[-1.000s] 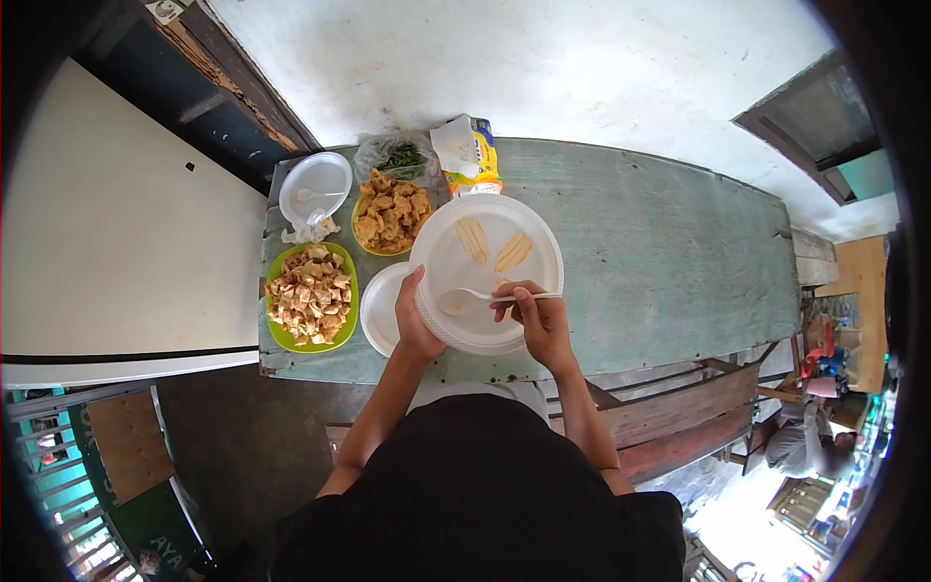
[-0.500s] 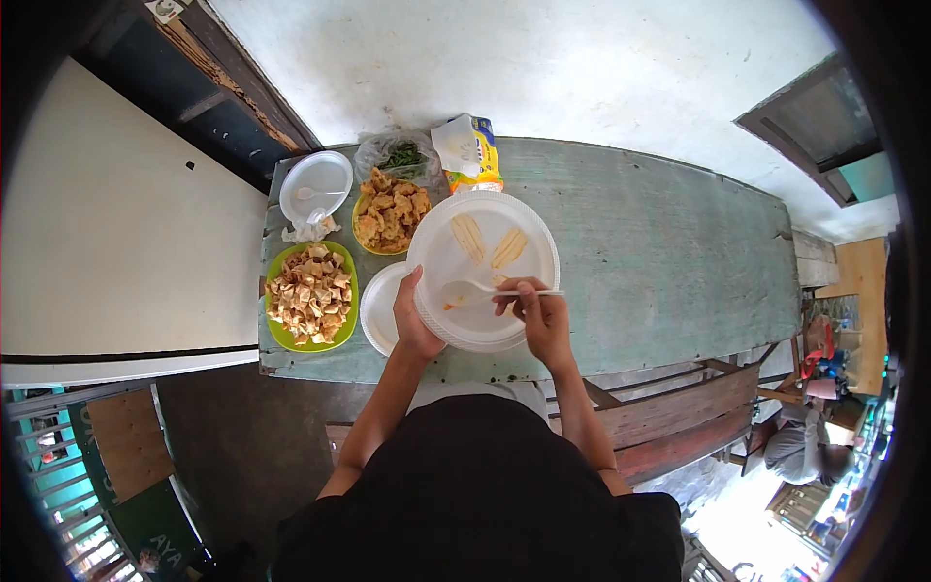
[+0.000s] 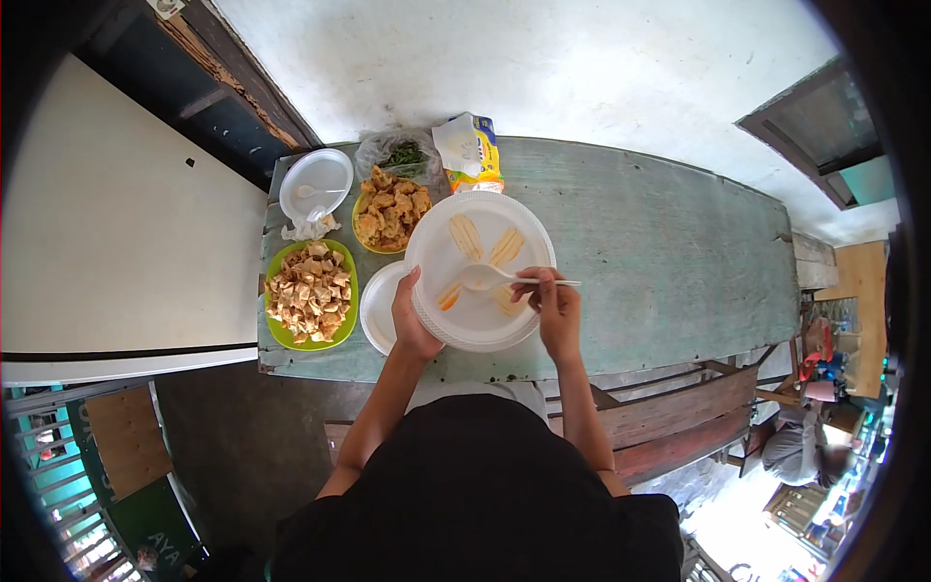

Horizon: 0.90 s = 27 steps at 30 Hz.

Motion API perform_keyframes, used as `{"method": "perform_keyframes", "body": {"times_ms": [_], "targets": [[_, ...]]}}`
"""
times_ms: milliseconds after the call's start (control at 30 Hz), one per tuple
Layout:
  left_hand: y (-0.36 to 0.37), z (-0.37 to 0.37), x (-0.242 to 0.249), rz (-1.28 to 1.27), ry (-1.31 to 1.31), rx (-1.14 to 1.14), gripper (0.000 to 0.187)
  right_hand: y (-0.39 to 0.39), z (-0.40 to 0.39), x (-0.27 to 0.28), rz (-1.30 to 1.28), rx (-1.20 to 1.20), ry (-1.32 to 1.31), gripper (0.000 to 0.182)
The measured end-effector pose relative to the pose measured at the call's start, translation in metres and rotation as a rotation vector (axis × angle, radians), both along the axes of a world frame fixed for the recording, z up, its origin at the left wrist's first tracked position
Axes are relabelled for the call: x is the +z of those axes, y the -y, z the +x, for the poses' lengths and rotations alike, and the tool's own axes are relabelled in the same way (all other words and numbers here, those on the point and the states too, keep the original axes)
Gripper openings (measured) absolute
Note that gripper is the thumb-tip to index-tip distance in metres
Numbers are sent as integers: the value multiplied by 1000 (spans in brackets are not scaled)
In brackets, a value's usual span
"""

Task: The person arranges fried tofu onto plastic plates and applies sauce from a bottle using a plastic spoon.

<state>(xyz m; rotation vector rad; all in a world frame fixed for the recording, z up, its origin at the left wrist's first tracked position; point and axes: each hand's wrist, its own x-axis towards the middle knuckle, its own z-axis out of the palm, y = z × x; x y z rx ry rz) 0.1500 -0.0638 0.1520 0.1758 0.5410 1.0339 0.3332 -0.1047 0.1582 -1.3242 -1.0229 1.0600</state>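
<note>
A white plate (image 3: 475, 335) is held by its left rim in my left hand (image 3: 414, 315), above the table's near edge. Several pale yellow strips lie on it, spread like petals; one upper strip (image 3: 465, 237) and a lower left one (image 3: 448, 296) show clearly, the latter with some orange. My right hand (image 3: 555, 306) pinches the handle of a white plastic spoon (image 3: 482, 277), whose bowl is over the plate's middle. Part of a second white plate (image 3: 377, 310) shows on the table beneath my left hand.
On the green table (image 3: 659, 252) are a green plate of cut pieces (image 3: 309, 294), a yellow bowl of fried food (image 3: 391, 211), a white bowl with a spoon (image 3: 316, 184), a plastic bag of greens (image 3: 402, 155) and a yellow packet (image 3: 470, 155). A bench (image 3: 679, 417) stands at right.
The spoon and my right hand have moved right and slightly up, with the bowl now nearer the plate's middle. The lower strips are more visible. My left hand keeps its grip.
</note>
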Motion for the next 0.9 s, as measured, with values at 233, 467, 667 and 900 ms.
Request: {"method": "perform_keyframes", "body": {"times_ms": [233, 467, 667, 900], "targets": [[-1, -1, -3, -10, 8, -31, 58, 7, -12, 8, -9, 144, -71, 39], [0, -4, 4, 0, 8, -8, 58, -2, 7, 9, -27, -40, 14, 37], [1, -2, 2, -7, 0, -11, 58, 6, -12, 15, -5, 169, -57, 36], [0, -6, 0, -20, 29, -22, 58, -1, 7, 14, -36, -24, 50, 38]]}}
